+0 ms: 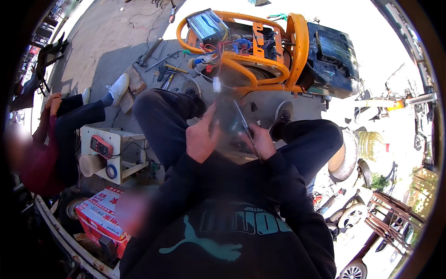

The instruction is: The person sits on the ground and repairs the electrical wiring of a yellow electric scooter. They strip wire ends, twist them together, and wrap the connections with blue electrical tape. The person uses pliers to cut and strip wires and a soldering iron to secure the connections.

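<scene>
My right hand, over my lap, is closed around a slim, long thing with a silvery edge; its kind cannot be made out. My left hand is raised opposite, its thumb side toward the right hand. A dark blur lies between the hands and hides the left fingertips and whatever they may touch. Just beyond, a white plug connector hangs on wires from an orange tubular vehicle frame. On that frame sits a finned silver metal box with red and blue wiring beside it.
Hand tools and a hammer lie on the concrete beyond my left knee, near a brick. A person sits at left. Beside me are a stool with a red meter and a red-white carton. A yellowish jug stands right.
</scene>
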A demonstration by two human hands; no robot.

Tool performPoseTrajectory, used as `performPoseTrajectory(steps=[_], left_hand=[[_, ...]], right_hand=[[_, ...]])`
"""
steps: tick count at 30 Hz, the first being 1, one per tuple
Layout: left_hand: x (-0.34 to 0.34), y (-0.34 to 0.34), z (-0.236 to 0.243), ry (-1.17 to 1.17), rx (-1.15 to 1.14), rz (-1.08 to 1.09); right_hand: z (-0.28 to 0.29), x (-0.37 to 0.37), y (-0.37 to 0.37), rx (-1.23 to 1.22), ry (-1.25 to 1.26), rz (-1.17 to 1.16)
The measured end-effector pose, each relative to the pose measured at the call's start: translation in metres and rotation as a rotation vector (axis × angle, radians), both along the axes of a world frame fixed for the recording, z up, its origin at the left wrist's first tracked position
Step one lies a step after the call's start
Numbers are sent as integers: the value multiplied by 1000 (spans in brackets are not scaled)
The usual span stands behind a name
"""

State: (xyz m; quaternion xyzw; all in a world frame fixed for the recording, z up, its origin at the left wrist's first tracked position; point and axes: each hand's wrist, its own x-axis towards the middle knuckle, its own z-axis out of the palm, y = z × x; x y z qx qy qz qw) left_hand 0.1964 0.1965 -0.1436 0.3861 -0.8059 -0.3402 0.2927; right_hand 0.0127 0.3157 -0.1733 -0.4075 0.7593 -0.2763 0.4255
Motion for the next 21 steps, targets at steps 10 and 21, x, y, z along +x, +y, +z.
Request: performPoseTrajectory(steps=[10,21], left_hand=[[-22,-2,-73,500,1003,83],[-43,-24,-88,669,1281,224]], right_hand=[[-239,6,18,447,378,375],[-317,35,40,163,423,301]])
